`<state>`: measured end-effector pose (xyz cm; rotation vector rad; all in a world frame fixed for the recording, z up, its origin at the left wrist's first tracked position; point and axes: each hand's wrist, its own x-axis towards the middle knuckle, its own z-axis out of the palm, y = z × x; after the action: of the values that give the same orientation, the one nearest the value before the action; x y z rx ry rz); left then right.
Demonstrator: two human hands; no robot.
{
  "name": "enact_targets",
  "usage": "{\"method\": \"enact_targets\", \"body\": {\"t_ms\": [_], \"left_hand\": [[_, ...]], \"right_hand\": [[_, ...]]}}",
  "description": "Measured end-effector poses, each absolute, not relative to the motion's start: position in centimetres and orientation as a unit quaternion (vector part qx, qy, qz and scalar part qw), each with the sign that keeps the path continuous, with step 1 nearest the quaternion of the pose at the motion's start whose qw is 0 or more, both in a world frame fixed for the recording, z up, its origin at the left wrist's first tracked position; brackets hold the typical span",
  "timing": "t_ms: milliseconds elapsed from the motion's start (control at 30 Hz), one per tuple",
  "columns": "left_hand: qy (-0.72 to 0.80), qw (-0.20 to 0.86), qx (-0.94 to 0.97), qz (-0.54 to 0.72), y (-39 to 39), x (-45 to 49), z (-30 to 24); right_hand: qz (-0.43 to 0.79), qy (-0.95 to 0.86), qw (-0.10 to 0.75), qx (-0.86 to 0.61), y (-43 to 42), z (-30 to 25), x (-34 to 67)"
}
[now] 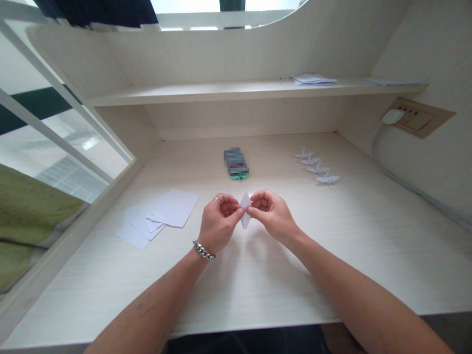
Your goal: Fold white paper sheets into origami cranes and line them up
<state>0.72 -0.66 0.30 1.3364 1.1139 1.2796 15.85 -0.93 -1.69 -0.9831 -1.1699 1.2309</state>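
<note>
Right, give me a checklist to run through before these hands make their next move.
1. Left hand gripping the folded paper: ok, pinched at its left side.
2. Right hand gripping it too: ok, pinched at the right side.
3. Creases sharp and even: cannot tell, too small to see.
4. White sheets squared into a stack: not ok, they lie spread and overlapping.
5. Paper figures apart from the hands: ok, lined up toward the back right.

Between my fingers (257, 213), folded paper (245, 200) is showing me white. Left of them, loose sheets (177, 207) are matching it; beyond them, a blurred object (236, 162) is mixing grey, red and green. Beneath, the surface (265, 290) is showing pale, streaky grain.
</note>
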Motion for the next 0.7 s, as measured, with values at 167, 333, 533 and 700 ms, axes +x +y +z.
{"method": "enact_targets", "body": {"t_ms": [167,333,533,700], "left_hand": [[0.453,0.479,0.532,0.531,-0.88,0.85,0.49],[0.462,0.482,0.500,0.552,-0.69,0.85,0.59],[0.432,0.527,0.511,0.524,-0.33,0.65,-0.12],[0.446,0.520,0.495,0.535,-0.18,0.50,0.07]], "right_hand": [[0.504,-0.495,0.566,-0.424,-1.15,-1.46,15.70],[0.551,-0.476,0.560,-0.396,-0.96,-1.43,15.80],[0.482,-0.506,0.574,-0.427,-0.79,-1.44,16.04],[0.516,-0.500,0.560,-0.412,-0.88,-1.38,15.93]]}}
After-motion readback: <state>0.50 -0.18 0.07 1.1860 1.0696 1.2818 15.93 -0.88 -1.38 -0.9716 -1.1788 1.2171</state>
